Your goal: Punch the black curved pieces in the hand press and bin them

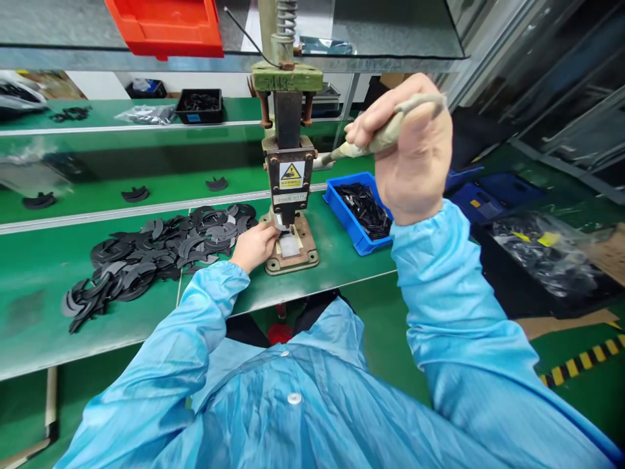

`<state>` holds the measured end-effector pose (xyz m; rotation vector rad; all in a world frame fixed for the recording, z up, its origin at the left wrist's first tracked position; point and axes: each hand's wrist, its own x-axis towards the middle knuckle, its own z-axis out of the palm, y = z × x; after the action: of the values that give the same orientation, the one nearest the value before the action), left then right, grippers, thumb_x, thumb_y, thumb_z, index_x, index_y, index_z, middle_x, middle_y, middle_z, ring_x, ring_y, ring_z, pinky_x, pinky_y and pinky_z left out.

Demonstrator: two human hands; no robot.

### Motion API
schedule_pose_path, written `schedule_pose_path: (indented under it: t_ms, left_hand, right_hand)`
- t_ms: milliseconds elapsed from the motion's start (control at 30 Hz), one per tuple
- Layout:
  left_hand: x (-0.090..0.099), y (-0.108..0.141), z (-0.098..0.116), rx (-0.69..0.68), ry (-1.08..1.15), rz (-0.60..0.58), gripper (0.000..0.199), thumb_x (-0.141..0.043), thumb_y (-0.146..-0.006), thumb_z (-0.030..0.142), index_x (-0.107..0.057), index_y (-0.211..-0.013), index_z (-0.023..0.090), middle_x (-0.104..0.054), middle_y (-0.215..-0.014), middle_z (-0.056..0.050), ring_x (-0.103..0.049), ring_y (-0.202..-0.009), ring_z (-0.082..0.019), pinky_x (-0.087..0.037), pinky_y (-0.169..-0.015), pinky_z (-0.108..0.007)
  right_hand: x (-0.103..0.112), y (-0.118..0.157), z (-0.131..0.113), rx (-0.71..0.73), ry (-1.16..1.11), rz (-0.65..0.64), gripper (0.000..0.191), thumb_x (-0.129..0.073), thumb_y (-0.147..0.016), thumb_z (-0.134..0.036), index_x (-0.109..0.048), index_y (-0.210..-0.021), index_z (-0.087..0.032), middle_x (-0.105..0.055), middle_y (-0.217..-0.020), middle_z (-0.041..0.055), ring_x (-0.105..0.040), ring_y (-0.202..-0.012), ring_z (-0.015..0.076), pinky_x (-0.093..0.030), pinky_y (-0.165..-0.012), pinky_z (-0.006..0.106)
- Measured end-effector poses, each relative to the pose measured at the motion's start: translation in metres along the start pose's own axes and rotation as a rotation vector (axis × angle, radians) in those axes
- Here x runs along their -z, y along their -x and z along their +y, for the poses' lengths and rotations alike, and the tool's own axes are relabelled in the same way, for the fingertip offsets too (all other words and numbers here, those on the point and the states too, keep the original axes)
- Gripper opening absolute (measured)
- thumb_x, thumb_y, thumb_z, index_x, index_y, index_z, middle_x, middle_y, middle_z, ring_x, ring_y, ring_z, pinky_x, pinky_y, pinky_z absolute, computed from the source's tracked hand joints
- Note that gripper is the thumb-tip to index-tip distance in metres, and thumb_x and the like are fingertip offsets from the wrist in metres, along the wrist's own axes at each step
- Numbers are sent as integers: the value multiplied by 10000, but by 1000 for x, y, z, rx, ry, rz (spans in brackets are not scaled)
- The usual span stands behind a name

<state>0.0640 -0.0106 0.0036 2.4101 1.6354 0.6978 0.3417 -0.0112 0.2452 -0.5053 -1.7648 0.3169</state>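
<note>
Raised at the right, my right hand (413, 143) is wrapped round the cloth-covered lever handle (385, 133) of a hand press (293, 163). My left hand (256, 246) rests at the press's base plate (305, 244), its fingertips pinched together close under the ram (288, 215). A small dark edge shows by those fingertips, but what they hold is mostly hidden. On the base lies a pale square pad (290, 245). A heap of black curved plastic pieces (166, 247) spreads over the green bench to the left of the press.
A blue bin (349, 231) of black parts stands right of the press. Behind, several curved pieces lie along a ledge, with a black tray (199, 117) farther back. An orange bin (166, 32) sits on the upper shelf. At far right is a black crate (532, 293) with plastic bags.
</note>
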Motion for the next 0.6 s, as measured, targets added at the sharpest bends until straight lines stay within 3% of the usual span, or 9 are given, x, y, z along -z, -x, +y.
schedule_pose_path:
  t_ms: [100, 200, 300, 400, 500, 600]
  left_hand:
    - [0, -3, 3, -55, -46, -39, 330, -528, -1061, 251, -803, -1243, 278, -746, -1263, -111, -708, -1205, -287, -566, -957, -373]
    - [2, -3, 2, -95, -58, -55, 354, -495, -1072, 243, -800, -1248, 271, -742, -1281, -106, -699, -1232, -288, -563, -968, -377]
    - [1, -2, 1, -92, -36, -67, 371, -473, -1088, 251, -789, -1281, 269, -739, -1306, -101, -689, -1258, -281, -564, -992, -379]
    - [1, -1, 2, -85, 3, -64, 387, -469, -1086, 232, -768, -1330, 262, -729, -1344, -102, -679, -1285, -276, -560, -1033, -385]
    - [4, 8, 5, -73, 45, -47, 385, -471, -1083, 216, -741, -1358, 228, -717, -1379, -121, -657, -1317, -287, -540, -1104, -418]
    - [13, 39, 10, -33, 99, 5, 357, -477, -1087, 209, -715, -1353, 204, -718, -1382, -138, -640, -1335, -291, -514, -1152, -454]
  right_hand:
    - [-10, 16, 2, 47, 24, 66, 528, -473, -1024, -635, -608, -871, -148, -603, -799, -80, -688, -746, 12, -618, -827, 258]
    - [-18, 56, 9, 79, -25, 120, 446, -658, -1013, -588, -542, -764, -237, -583, -738, -37, -680, -735, 120, -677, -822, 418]
    - [-24, 107, 17, 102, 32, 117, 462, -657, -998, -569, -500, -683, -269, -566, -663, -16, -689, -748, 192, -665, -950, 597]
    - [-28, 146, 27, 100, 92, 80, 386, -688, -971, -503, -533, -691, -288, -593, -644, -28, -718, -821, 215, -592, -1119, 668]
    - [-31, 162, 33, 103, 88, 115, 326, -707, -953, -445, -549, -712, -293, -626, -660, -28, -726, -858, 228, -573, -1139, 684]
    - [-35, 161, 36, 120, 57, 174, 319, -721, -928, -431, -557, -695, -289, -625, -638, -18, -717, -831, 239, -569, -1105, 683]
